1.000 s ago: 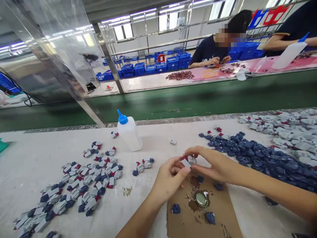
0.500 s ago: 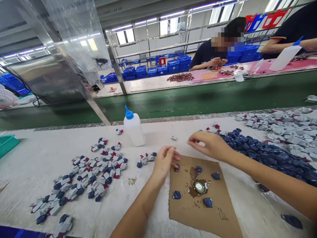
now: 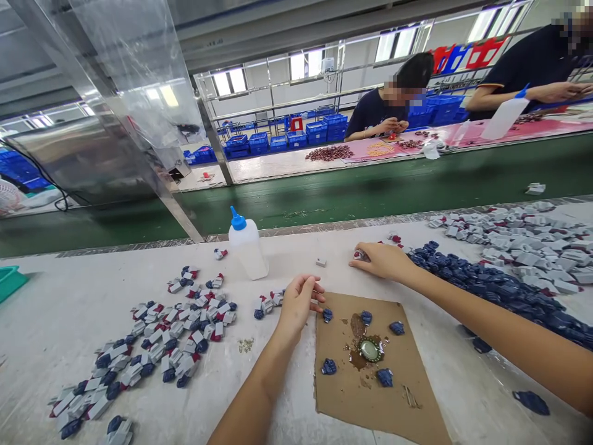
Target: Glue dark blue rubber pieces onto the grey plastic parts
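My left hand (image 3: 299,303) hovers at the upper left corner of a brown cardboard sheet (image 3: 352,408), its fingers apart and nothing visible in them. A small dark blue moulded piece (image 3: 328,316) lies right by its fingertips. Beyond the sheet, my right hand (image 3: 386,262) is closed over a small grey-and-red plastic piece (image 3: 358,254), pinched between thumb and fingers and partly hidden. On the cardboard, several more blue pieces surround a bottle cap (image 3: 370,350) with a wet patch around it. Thin metal pins (image 3: 410,397) lie at the sheet's lower right.
A white squeeze bottle (image 3: 249,250) with a blue nozzle stands behind my left hand. Joined grey, blue and red pieces (image 3: 171,334) spread on the left. Heaps of blue pieces (image 3: 491,284) and grey pieces (image 3: 523,235) lie right. Two people work across the green belt (image 3: 315,207).
My right hand has lowered to the table and closed on a grey-and-red piece. My left hand's fingers have spread a little. The whole view has shifted slightly.
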Tool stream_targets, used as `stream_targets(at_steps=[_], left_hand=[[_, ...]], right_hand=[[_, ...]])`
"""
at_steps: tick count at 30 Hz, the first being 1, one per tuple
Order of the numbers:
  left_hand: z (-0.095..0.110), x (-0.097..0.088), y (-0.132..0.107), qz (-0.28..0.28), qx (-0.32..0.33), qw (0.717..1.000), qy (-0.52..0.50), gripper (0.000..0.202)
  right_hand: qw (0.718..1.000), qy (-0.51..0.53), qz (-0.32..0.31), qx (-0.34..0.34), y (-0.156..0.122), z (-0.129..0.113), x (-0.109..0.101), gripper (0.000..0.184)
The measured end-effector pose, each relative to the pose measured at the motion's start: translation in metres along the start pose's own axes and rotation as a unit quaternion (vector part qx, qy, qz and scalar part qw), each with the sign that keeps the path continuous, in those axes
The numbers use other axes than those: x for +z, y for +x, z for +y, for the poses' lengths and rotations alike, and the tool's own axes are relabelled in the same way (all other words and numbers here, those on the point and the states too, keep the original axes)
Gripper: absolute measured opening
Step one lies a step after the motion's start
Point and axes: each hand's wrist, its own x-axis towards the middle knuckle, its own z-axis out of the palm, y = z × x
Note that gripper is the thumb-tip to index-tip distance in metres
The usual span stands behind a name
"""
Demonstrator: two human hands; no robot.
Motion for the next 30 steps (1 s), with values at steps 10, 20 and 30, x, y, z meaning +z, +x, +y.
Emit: stream_targets(at_steps=[10, 20, 30], left_hand=[[-0.003, 0.010, -0.012, -0.116, -0.022, 0.993, -0.004, 0.045], [-0.002, 0.008, -0.006, -0.022, 0.022, 0.999, -0.044, 0.040], [0.010, 0.001, -0.008, -0.037, -0.041, 0.994, -0.090, 0.036]], right_hand=[[0.970, 0.150, 0.133, -0.139, -0.058, -0.074, 0.004, 0.028], [0.950, 0.092, 0.180, -0.237, -0.059, -0.059, -0.005, 0.050], [0.994, -0.111, -0.009, 0.010, 0.008, 0.030, -0.017, 0.029]])
